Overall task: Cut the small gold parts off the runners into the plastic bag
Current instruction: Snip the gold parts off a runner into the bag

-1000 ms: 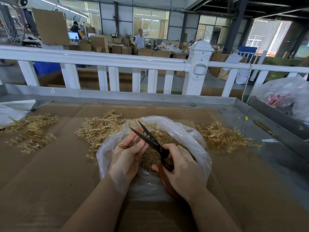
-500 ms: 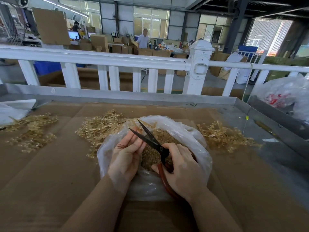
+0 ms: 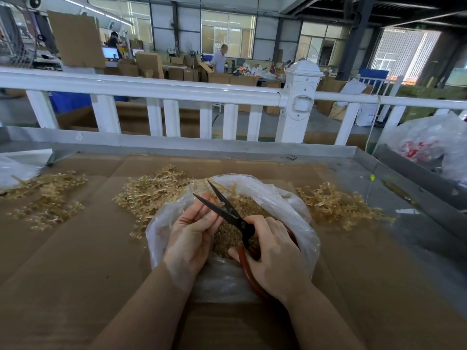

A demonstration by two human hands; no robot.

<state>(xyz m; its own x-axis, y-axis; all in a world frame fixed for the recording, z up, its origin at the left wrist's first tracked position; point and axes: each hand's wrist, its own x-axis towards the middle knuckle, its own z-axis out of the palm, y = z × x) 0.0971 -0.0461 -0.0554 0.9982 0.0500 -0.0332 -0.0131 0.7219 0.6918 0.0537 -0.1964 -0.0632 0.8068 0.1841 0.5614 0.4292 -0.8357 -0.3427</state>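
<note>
My right hand (image 3: 274, 256) grips the red-brown looped handles of one pair of black-bladed scissors (image 3: 228, 213), blades parted over the one open clear plastic bag (image 3: 300, 223) in front of me. My left hand (image 3: 193, 229) reaches into the bag's mouth, fingers nearly straight beside the blades; whether they pinch a runner I cannot tell. Cut small gold parts (image 3: 227, 239) heap inside the bag. Three loose piles of gold plastic runners lie on the brown cardboard sheet (image 3: 75, 261): far left (image 3: 48, 195), behind the bag (image 3: 151, 195), and right (image 3: 338, 205).
</note>
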